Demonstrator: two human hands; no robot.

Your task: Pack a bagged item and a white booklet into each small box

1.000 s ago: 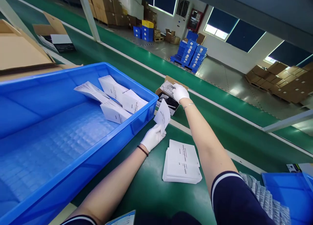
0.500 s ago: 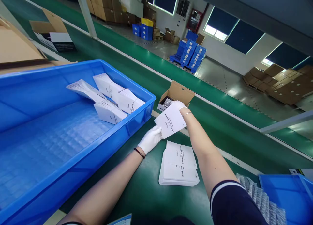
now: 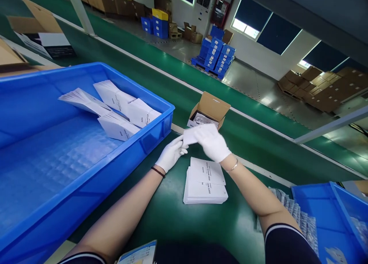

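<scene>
A white booklet [image 3: 190, 136], tilted almost edge-on, is held between my two white-gloved hands just in front of an open carton [image 3: 214, 106]. My left hand [image 3: 171, 153] grips its left end, thumb on top and the other fingers curled below. Across its right part lies my right hand [image 3: 213, 143], slightly blurred, with its fingertips partly hidden. Inside the carton, a clear plastic-wrapped item [image 3: 203, 119] shows. Below my hands, a stack of white printed booklets [image 3: 204, 195] rests on the green work surface [image 3: 169, 218].
On the left stands a large blue bin [image 3: 135, 162] containing several bundles of booklets [image 3: 117, 128]. At the right are another blue bin [image 3: 310, 199] and bubble-wrapped packs [image 3: 304, 222]. A white rail [image 3: 258, 170] runs behind the stack; another open carton [image 3: 43, 38] sits far left.
The booklet has tipped from facing me to nearly edge-on. My right hand has come back from the carton onto it, uncovering the wrapped item. The view has shifted slightly.
</scene>
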